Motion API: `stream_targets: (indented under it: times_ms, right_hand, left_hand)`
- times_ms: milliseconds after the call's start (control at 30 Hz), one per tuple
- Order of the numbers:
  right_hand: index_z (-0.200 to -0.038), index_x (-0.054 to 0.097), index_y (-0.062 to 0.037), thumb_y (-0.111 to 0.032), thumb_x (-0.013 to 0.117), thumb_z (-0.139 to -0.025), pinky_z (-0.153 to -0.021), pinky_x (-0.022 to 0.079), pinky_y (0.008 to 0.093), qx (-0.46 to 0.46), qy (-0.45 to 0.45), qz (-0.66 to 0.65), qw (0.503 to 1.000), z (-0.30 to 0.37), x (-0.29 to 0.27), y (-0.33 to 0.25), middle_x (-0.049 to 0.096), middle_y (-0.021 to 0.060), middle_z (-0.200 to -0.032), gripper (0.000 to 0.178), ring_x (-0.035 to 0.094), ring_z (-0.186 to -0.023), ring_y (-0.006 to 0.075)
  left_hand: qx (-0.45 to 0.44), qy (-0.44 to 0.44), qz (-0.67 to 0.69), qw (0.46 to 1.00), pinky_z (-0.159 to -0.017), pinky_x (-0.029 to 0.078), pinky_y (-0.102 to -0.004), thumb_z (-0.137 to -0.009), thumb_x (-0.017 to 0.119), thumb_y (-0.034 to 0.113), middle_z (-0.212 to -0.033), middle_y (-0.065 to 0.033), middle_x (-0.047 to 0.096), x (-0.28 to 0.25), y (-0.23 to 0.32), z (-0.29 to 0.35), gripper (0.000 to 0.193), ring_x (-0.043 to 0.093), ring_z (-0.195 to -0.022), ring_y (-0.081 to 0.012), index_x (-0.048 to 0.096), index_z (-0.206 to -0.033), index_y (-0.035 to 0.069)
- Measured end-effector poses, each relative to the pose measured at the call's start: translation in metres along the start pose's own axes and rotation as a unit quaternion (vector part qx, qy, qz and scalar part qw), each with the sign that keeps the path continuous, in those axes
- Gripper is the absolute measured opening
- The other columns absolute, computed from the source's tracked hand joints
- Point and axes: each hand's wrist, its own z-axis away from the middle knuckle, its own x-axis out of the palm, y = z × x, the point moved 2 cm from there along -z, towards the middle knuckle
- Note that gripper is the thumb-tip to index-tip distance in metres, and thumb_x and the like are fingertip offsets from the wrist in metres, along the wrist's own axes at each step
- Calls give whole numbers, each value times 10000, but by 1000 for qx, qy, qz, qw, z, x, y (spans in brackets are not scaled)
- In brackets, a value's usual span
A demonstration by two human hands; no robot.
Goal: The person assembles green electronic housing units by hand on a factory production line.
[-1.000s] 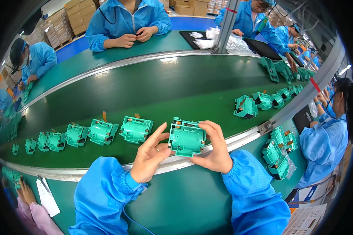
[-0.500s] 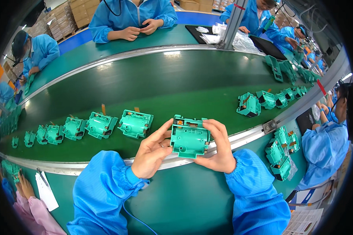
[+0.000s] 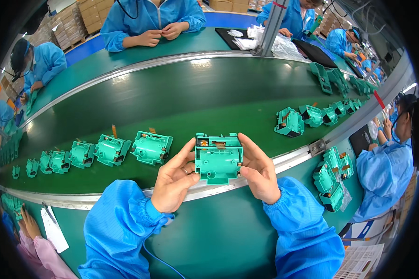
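Both hands, left [image 3: 174,179] and right [image 3: 260,172], grip a green housing [image 3: 218,158] by its sides. That keeps its open face turned upward toward the eyes, above the conveyor belt [image 3: 181,102].

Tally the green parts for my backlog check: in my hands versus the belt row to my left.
Held part, between left hand and right hand: 1
Left row on belt: 7
Total: 8
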Motion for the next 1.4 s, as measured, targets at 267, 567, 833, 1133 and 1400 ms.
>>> stream_targets:
  times_ms: [267,567,833,1133,1400]
  right_hand:
    - [-1318,266,14,92,443,-744,-907,387,328,19,42,9,999,1,1,0,378,184,-1281,606,466,-1097,242]
    - [-1318,262,21,116,389,-753,-936,357,321,2,34,45,998,1,-5,4,361,180,-1299,587,443,-1131,238]
    - [-1311,277,15,116,406,-755,-940,361,335,9,21,29,999,0,-5,0,367,183,-1291,580,429,-1148,245]
    - [-1334,207,-61,44,599,-738,-907,393,359,152,3,-213,965,-2,-1,-7,485,146,-1142,721,489,-1061,227]
    - [-1346,200,-54,37,596,-755,-935,371,345,133,-31,-240,961,-1,1,-5,474,131,-1203,717,471,-1104,212]
  left_hand:
    - [21,-22,-31,999,-888,400,-334,-722,508,-137,-1208,-102,424,-6,-9,1,666,479,-1005,-193,285,-1330,22]
    - [29,-42,-53,997,-907,389,-337,-725,524,-143,-1225,-115,409,-4,-12,-1,667,460,-1045,-188,288,-1327,21]
    - [29,-45,-60,997,-910,390,-337,-721,514,-152,-1235,-118,404,-4,-9,1,673,462,-1049,-192,286,-1329,25]
    - [-32,-20,48,998,-990,303,-377,-719,476,-117,-1317,-154,349,-5,-7,1,676,405,-1165,-250,236,-1340,2]
    - [-46,-55,53,996,-1007,274,-386,-743,499,-95,-1351,-157,301,-3,-4,2,668,348,-1212,-256,222,-1343,3]
